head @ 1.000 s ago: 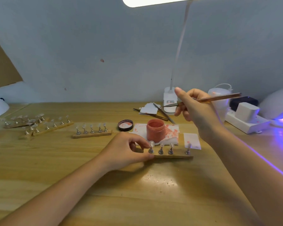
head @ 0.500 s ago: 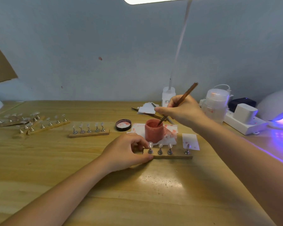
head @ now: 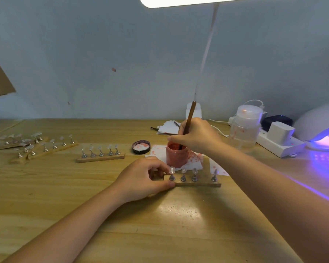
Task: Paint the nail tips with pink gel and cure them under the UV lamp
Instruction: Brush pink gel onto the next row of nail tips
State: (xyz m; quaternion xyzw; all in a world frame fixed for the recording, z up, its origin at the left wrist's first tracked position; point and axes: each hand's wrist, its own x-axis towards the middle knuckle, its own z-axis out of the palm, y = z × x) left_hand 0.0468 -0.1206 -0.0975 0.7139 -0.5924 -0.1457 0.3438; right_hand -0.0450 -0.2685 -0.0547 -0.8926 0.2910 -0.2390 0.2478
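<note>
A small open jar of pink gel [head: 176, 157] stands on stained white paper at the table's middle. My right hand [head: 198, 136] grips a brown brush [head: 188, 122] held nearly upright, its tip down inside the jar. Just in front of the jar lies a wooden strip [head: 198, 184] with several clear nail tips on metal stands. My left hand [head: 142, 179] pinches the strip's left end, fingers curled round it. The UV lamp [head: 320, 126] glows purple at the far right.
The jar's black lid [head: 141, 146] lies left of the jar. More wooden strips with nail tips [head: 101, 154] [head: 34, 147] lie to the left. A clear plastic bottle [head: 244, 128], a white power strip with plugs [head: 279, 142] and a desk lamp's base [head: 193, 110] stand behind.
My right hand came down from mid-air with the brush, swung it from level to nearly upright and dipped its tip into the jar. The left hand stays on the strip.
</note>
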